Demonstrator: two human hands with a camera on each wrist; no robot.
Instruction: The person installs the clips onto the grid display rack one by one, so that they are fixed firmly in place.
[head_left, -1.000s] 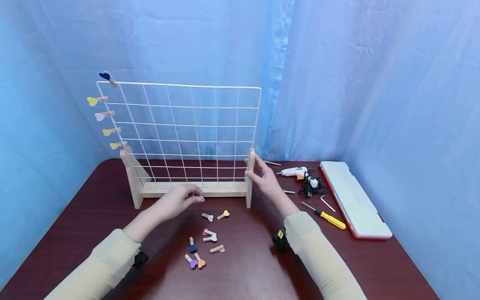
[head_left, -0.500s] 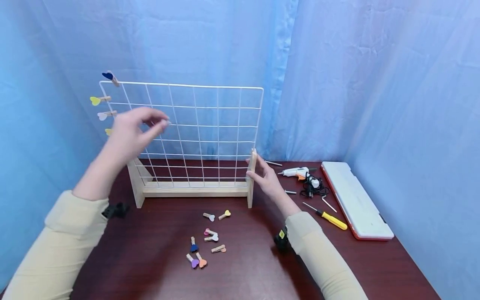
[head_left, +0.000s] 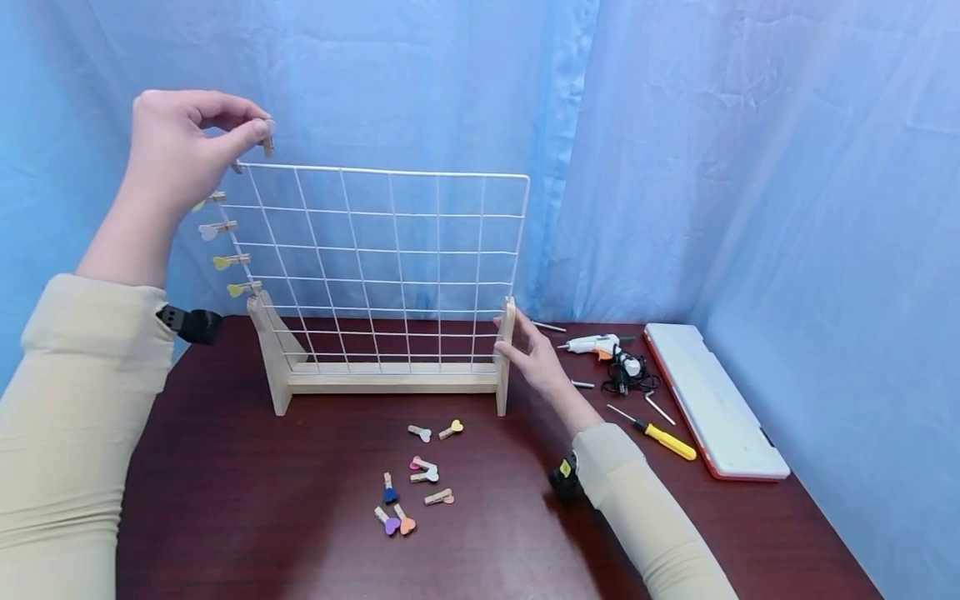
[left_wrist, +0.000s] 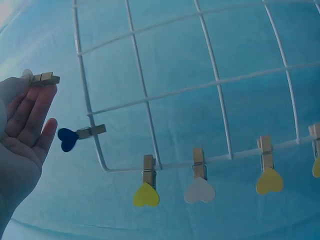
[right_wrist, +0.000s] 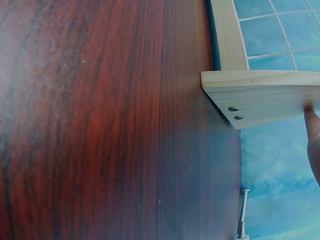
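My left hand [head_left: 176, 146] pinches a small wooden clothespin [left_wrist: 46, 78] between thumb and fingers, just above the top wire of a white wire grid [head_left: 390, 172]. A pale piece at its end is mostly covered by the thumb. Beside it, a clothespin with a dark blue heart [left_wrist: 68, 139] clips the top wire. Down the grid's left side hang clothespins with yellow [left_wrist: 146, 194] and white [left_wrist: 199, 190] hearts. My right hand [head_left: 534, 357] grips the right wooden leg [head_left: 504, 367] of the grid's stand, thumb in front and fingers partly hidden behind it.
Several heart clothespins [head_left: 424, 477] lie on the dark red table [head_left: 300, 500] before the stand. To the right are a glue gun [head_left: 592, 344] with a black cord, a hex key [head_left: 660, 408], a yellow screwdriver [head_left: 670, 442], bolts [head_left: 549, 327] and a white case [head_left: 712, 400].
My left hand has risen from low before the stand, up and left to above the grid's top left, carrying a clothespin. The right hand keeps its grip on the leg.
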